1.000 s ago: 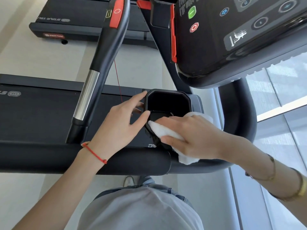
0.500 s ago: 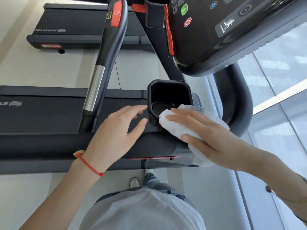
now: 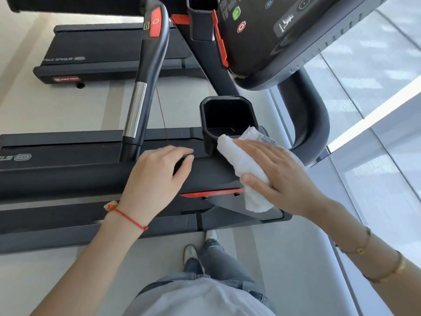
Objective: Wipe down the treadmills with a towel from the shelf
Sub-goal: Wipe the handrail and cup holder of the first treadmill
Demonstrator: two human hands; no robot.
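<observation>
A black treadmill (image 3: 68,179) stretches across the view, its padded side rail running left to right. My right hand (image 3: 278,176) presses a bunched white towel (image 3: 241,165) against the rail just below the black cup holder (image 3: 227,119). The towel's printed label sticks out near the cup holder's rim. My left hand (image 3: 155,179) rests flat on the rail to the left of the towel, fingers together and curled slightly over the edge, holding nothing.
The treadmill console (image 3: 273,30) with green and red buttons hangs above on the right. A handlebar (image 3: 145,87) with a red button rises left of the cup holder. A second treadmill (image 3: 109,55) stands behind. Glass panels (image 3: 376,110) run along the right. My feet (image 3: 200,247) stand below.
My right hand has drawn the towel out of the cup holder and down onto the rail. My left hand slid from the cup holder's side onto the rail. The camera pulled back.
</observation>
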